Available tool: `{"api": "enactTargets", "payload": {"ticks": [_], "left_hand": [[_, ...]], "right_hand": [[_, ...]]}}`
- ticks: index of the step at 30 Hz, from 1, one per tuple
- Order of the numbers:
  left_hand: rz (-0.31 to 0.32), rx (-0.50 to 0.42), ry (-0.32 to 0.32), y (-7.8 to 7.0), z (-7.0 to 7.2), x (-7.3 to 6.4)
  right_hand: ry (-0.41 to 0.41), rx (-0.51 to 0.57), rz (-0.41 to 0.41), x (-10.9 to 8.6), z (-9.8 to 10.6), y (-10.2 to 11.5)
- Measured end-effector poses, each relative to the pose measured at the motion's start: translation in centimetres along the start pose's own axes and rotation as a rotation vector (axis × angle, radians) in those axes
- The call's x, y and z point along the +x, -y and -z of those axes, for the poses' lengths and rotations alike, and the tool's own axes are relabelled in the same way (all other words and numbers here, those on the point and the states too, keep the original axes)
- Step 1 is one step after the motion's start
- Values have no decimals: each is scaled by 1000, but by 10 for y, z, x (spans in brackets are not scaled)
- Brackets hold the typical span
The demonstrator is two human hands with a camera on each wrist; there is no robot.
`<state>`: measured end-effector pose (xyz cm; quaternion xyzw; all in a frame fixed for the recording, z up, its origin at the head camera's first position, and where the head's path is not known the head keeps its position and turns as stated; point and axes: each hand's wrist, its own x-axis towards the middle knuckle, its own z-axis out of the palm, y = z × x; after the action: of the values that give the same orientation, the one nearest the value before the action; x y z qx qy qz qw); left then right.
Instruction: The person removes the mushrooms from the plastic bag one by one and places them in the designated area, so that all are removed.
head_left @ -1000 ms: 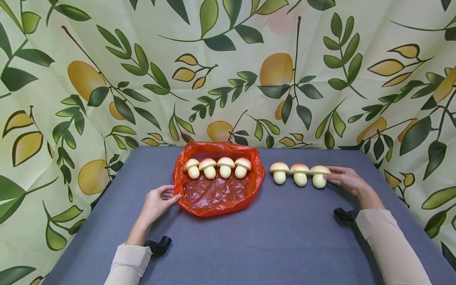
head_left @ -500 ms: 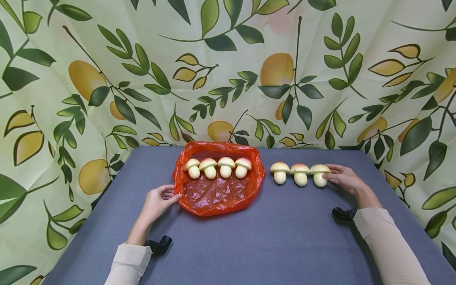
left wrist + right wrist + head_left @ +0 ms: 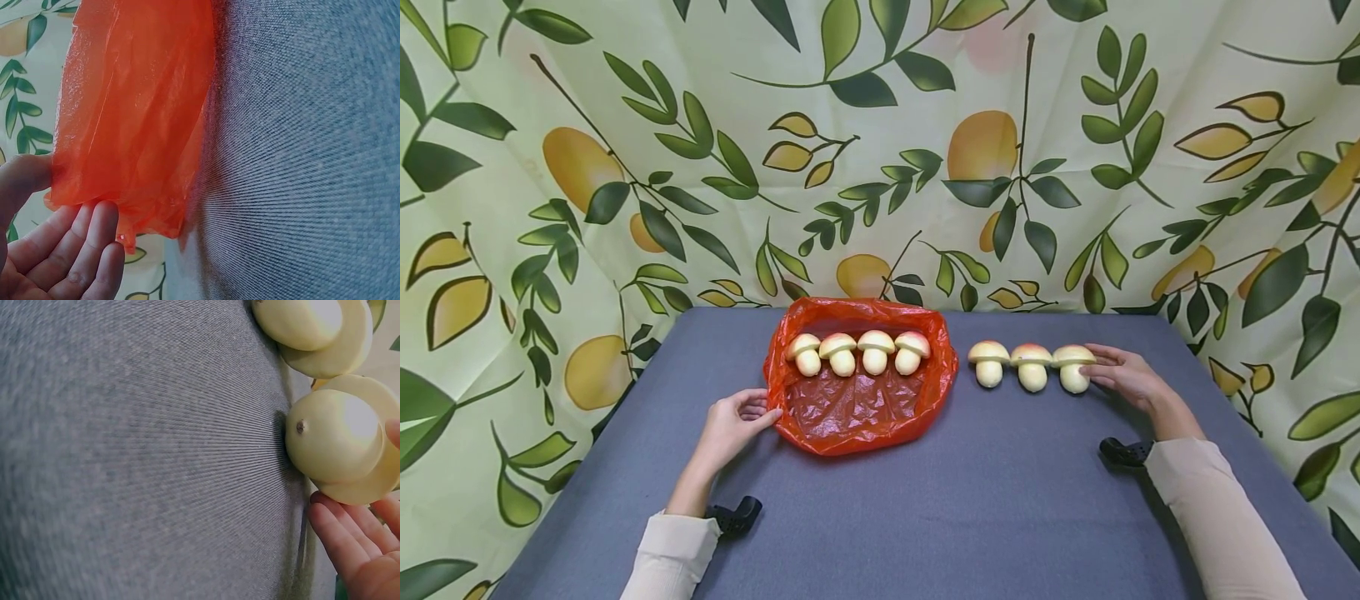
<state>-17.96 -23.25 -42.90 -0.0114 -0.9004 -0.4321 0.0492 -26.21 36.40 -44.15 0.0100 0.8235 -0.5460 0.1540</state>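
Note:
A red plastic bag lies with its mouth spread wide on the table, and several pale mushrooms with reddish caps sit in a row inside it. At its left rim, my left hand pinches the thin plastic between thumb and fingers; the left wrist view shows the bag wall close up. To the right of the bag, three more mushrooms stand side by side. My right hand holds the rightmost mushroom by its right side, thumb in front and fingers along the cap's edge.
A grey-blue cloth covers the table. Behind it hangs a leaf-and-fruit patterned curtain right at the back edge. The middle mushroom and the left one stand close beside the held one. Black wrist cameras jut from both wrists.
My right hand and the rightmost mushroom have shifted very slightly toward the back, bringing it more into line with the other two. The left hand and the bag stay as they were.

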Motion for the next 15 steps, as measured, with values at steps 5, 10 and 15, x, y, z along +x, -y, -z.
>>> {"api": "enactTargets", "payload": {"ticks": [5,10,15], "left_hand": [[1,0,-5,0,0,0],[-4,-7,-2,-2,2,-1],[0,-14,0,-3,2,-1]], "right_hand": [[-6,30,-11,-2,1,0],[-39,88,-6,-7,2,2],[-59,175,16,-15,4,8]]}}
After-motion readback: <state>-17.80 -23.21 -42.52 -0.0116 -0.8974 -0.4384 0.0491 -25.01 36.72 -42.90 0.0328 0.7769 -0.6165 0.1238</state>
